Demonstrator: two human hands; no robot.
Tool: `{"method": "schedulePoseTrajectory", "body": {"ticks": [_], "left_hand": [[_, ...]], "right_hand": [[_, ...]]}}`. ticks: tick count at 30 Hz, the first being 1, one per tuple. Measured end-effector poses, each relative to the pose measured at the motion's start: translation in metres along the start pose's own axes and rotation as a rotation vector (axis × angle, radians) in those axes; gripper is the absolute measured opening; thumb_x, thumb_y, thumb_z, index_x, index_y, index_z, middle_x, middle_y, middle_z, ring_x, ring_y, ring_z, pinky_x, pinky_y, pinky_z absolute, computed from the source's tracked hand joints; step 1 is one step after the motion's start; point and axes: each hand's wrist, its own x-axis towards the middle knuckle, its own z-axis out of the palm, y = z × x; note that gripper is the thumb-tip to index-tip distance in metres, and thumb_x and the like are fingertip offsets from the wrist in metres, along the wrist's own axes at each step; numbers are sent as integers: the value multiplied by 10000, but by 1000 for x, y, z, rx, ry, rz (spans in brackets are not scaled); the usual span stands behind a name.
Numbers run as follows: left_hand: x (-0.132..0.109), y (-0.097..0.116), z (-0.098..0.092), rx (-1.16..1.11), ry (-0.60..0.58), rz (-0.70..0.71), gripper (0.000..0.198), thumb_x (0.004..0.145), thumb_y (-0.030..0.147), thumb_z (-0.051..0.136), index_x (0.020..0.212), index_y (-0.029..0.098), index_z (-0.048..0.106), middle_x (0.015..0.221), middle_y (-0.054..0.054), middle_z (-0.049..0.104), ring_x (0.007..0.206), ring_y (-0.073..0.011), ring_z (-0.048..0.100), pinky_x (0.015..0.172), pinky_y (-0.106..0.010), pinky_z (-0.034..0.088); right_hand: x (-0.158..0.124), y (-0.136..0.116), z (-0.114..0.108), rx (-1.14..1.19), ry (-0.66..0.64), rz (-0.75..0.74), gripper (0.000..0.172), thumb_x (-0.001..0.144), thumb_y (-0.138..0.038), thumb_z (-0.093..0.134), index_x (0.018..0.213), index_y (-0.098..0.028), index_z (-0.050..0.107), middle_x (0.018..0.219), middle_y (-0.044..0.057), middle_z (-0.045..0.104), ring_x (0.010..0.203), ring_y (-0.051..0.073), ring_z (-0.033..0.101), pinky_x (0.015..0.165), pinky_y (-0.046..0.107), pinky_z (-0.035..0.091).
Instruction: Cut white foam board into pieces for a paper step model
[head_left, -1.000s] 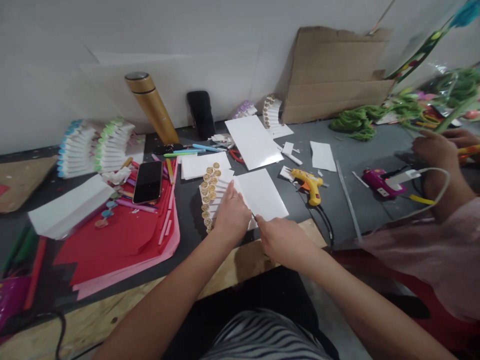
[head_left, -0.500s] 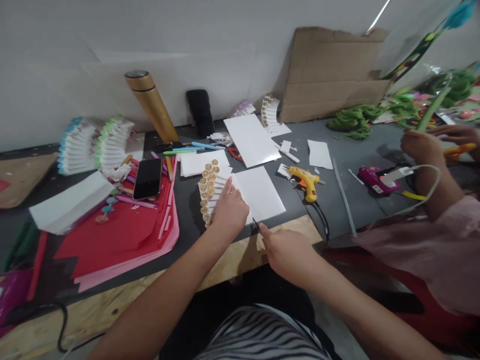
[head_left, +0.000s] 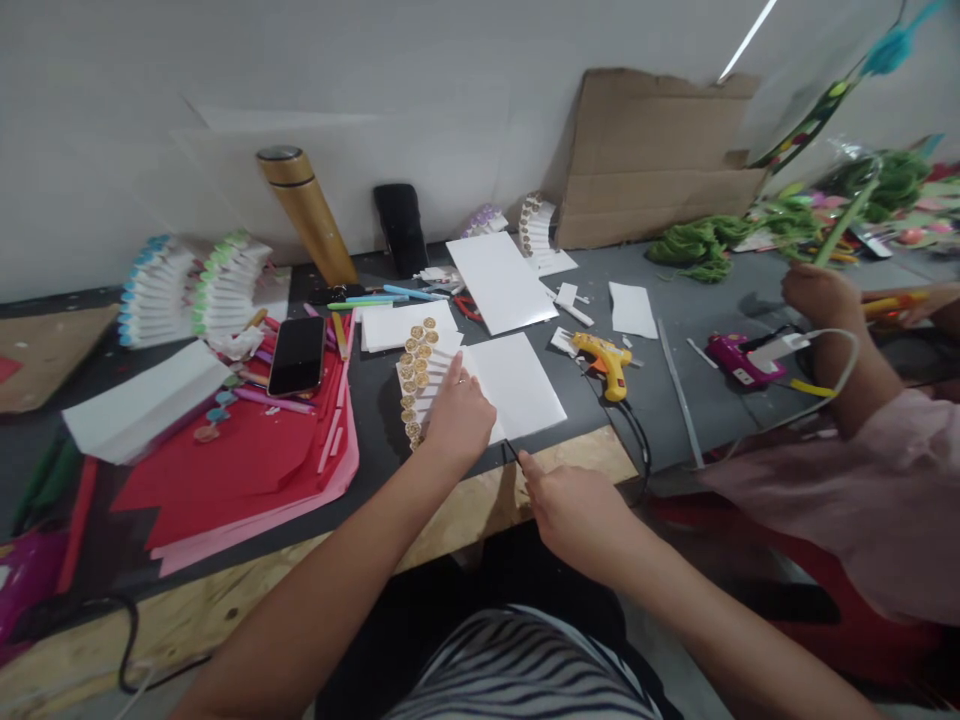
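My left hand (head_left: 459, 408) lies on white card, its index finger stretched out over pale strips. Beside its fingers, a fan of white strips with gold round tops (head_left: 421, 370) rests on the card. The right part of the white card (head_left: 525, 385) shows bare. Nearer to me, my right hand (head_left: 566, 505) is closed around a thin dark pointed tool (head_left: 513, 452); most of it is hidden in the fist, so its kind is unclear. The tool's tip is at the card's near edge.
A yellow glue gun (head_left: 606, 362) lies right of the card, its cord running over the table edge. Red paper (head_left: 225, 460) and a phone (head_left: 297, 356) lie left. A gold bottle (head_left: 309, 215) stands behind. At right, another person's hand (head_left: 821, 295) holds a green strip.
The tool in my right hand has shifted slightly toward me at the card's near edge. My left hand stays on the card. The camera view has turned a little.
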Motion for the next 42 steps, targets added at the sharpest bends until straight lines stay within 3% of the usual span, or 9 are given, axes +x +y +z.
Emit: {"method": "schedulePoseTrajectory", "body": {"ticks": [17, 22, 26, 29, 32, 34, 36, 39, 42], "left_hand": [[-1, 0, 1, 91, 8, 5, 263, 811, 77, 529, 878, 76, 783, 934, -180, 739, 1002, -279, 639, 1207, -506, 143], [1, 0, 8, -2, 51, 2, 261, 776, 34, 529, 802, 107, 778, 867, -161, 745, 1003, -288, 638, 1211, -519, 118], [3, -1, 4, -31, 78, 15, 253, 744, 17, 541, 801, 107, 770, 868, -158, 742, 945, -280, 653, 1205, -547, 153], [-6, -6, -11, -95, 203, 64, 286, 768, 31, 530, 948, 63, 749, 1018, -189, 727, 945, -269, 660, 1194, -556, 221], [-28, -23, -24, -302, 490, 82, 368, 810, 25, 480, 1090, 117, 700, 1139, -141, 708, 1053, -250, 640, 1187, -540, 277], [-45, -43, -22, -456, 708, -92, 358, 792, 46, 512, 1090, 151, 681, 1138, -118, 705, 1084, -250, 630, 1152, -522, 345], [-57, -64, -12, -672, 801, -495, 309, 787, 85, 543, 1051, 178, 672, 1123, -109, 691, 1102, -261, 623, 1070, -492, 435], [-60, -89, 7, -1256, 620, -1023, 268, 770, 164, 599, 1035, 169, 638, 1093, -113, 671, 917, -237, 671, 845, -429, 556], [-52, -97, 14, -1762, 458, -1218, 332, 714, 152, 666, 1044, 162, 629, 1128, -104, 660, 901, -202, 679, 791, -358, 566]], "right_hand": [[-8, 5, 13, 38, 6, 21, 595, 896, -117, 352, 1477, -13, 425, 960, 223, 747, 840, 324, 723, 672, 364, 473], [-17, 28, 6, 239, 122, -14, 464, 949, -203, 385, 1369, -154, 575, 1010, 160, 755, 916, 254, 707, 740, 297, 437], [-8, 46, -11, 335, 245, 16, 355, 969, -254, 389, 1187, -171, 657, 909, 116, 751, 797, 220, 685, 643, 267, 371], [26, 54, -22, 399, 340, 61, 267, 971, -262, 414, 1022, -158, 655, 800, 89, 720, 673, 187, 634, 577, 259, 308], [73, 57, -31, 453, 420, 126, 207, 968, -236, 432, 1003, -140, 612, 793, 89, 705, 663, 174, 614, 573, 256, 294], [102, 57, -36, 474, 468, 166, 203, 971, -245, 430, 1024, -141, 596, 814, 92, 709, 681, 179, 620, 575, 261, 291], [126, 54, -41, 442, 548, 203, 215, 973, -257, 423, 1050, -141, 587, 848, 105, 716, 728, 199, 635, 579, 273, 279], [148, 50, -41, 384, 645, 266, 240, 983, -277, 397, 1067, -145, 578, 853, 111, 719, 747, 221, 643, 577, 290, 252], [159, 48, -33, 383, 654, 318, 253, 990, -289, 378, 1065, -153, 577, 796, 97, 712, 709, 225, 639, 578, 296, 241]]}}
